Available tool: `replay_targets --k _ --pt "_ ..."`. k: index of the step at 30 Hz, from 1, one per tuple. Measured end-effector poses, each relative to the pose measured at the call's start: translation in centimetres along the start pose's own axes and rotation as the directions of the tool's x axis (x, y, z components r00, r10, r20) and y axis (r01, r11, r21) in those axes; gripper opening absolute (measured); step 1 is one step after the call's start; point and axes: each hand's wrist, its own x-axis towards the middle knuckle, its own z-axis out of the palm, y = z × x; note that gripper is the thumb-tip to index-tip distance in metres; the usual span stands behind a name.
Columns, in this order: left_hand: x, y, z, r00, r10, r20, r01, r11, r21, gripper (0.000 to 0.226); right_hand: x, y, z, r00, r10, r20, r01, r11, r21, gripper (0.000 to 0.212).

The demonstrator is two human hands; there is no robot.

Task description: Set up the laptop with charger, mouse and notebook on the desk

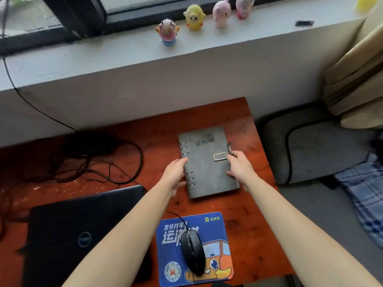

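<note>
A grey ring-bound notebook point(207, 162) lies closed on the red-brown desk point(244, 204), far right of middle. My left hand point(175, 175) grips its ringed left edge. My right hand point(241, 169) holds its right edge beside the metal clasp. A closed black laptop point(78, 230) lies at the near left. A black wired mouse point(192, 252) rests on a blue mouse pad point(217, 224) near the front. Black cables and a dark charger brick point(89, 146) lie tangled at the far left of the desk.
A grey windowsill point(124, 56) with several small toy figures point(194, 17) runs behind the desk. A grey padded chair point(317, 146) stands right of the desk, with checked cloth point(364, 195) and a beige curtain point(356, 75) beside it.
</note>
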Motion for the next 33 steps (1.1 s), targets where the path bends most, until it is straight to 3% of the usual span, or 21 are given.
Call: replay_targets --k 2,4,5,7,9,12,15,17,21,24,29,33 --pt "-0.2 0.2 -1.1 0.999 0.017 -0.035 -0.016 1.000 0.023 0.044 -0.5 -0.4 -0.1 0.997 -0.029 -0.068 0.024 0.997 -0.080 0.032" --pt "-0.5 0.2 -2.7 0.986 0.131 -0.108 -0.105 0.970 0.218 0.049 -1.0 -0.9 -0.2 0.989 -0.051 -0.137 0.033 0.991 -0.132 0.032" --pt "-1.0 0.1 -4.0 0.967 0.220 -0.132 -0.152 0.907 0.394 0.051 -1.3 -1.3 0.2 0.985 -0.073 -0.155 0.051 0.988 -0.144 0.032" --pt "-2.0 -0.8 -6.3 0.903 0.416 -0.107 -0.226 0.672 0.705 0.054 -2.0 -2.1 1.3 0.974 -0.143 -0.174 0.116 0.980 -0.161 0.029" --pt "-3.3 -2.7 -9.4 0.824 0.562 -0.070 -0.240 0.459 0.855 0.058 -2.6 -3.1 4.3 0.965 -0.218 -0.146 0.193 0.966 -0.170 0.027" --pt "-5.1 -5.3 -11.6 0.760 0.648 -0.044 -0.198 0.295 0.935 0.065 -2.9 -3.6 7.7 0.961 -0.275 -0.022 0.267 0.946 -0.182 0.028" --pt "-6.2 -8.1 -14.5 0.771 0.631 -0.089 -0.101 0.259 0.961 0.068 -3.5 -3.7 12.6 0.946 -0.277 0.168 0.316 0.903 -0.292 0.031" --pt "-6.7 -10.1 -15.9 0.821 0.561 -0.104 -0.045 0.246 0.968 0.070 -3.9 -3.1 14.8 0.931 -0.290 0.221 0.355 0.858 -0.370 0.030" --pt "-6.5 -12.8 -18.0 0.911 0.411 -0.044 -0.008 0.123 0.992 0.080 -4.5 -1.0 16.4 0.935 -0.256 0.247 0.354 0.730 -0.585 0.042" --pt "-6.2 -12.4 -18.6 0.921 0.388 -0.021 -0.031 0.127 0.991 0.081 -5.0 0.1 16.4 0.929 -0.279 0.244 0.369 0.636 -0.678 0.058" --pt "-6.4 -12.1 -19.0 0.931 0.365 0.005 -0.023 0.045 0.999 0.083 -6.7 -0.1 15.1 0.941 -0.278 0.195 0.337 0.685 -0.646 0.060" --pt "-6.9 -11.8 -19.0 0.920 0.391 0.013 -0.034 0.046 0.998 0.083 -8.3 -0.8 12.5 0.931 -0.353 0.095 0.332 0.706 -0.625 0.051"
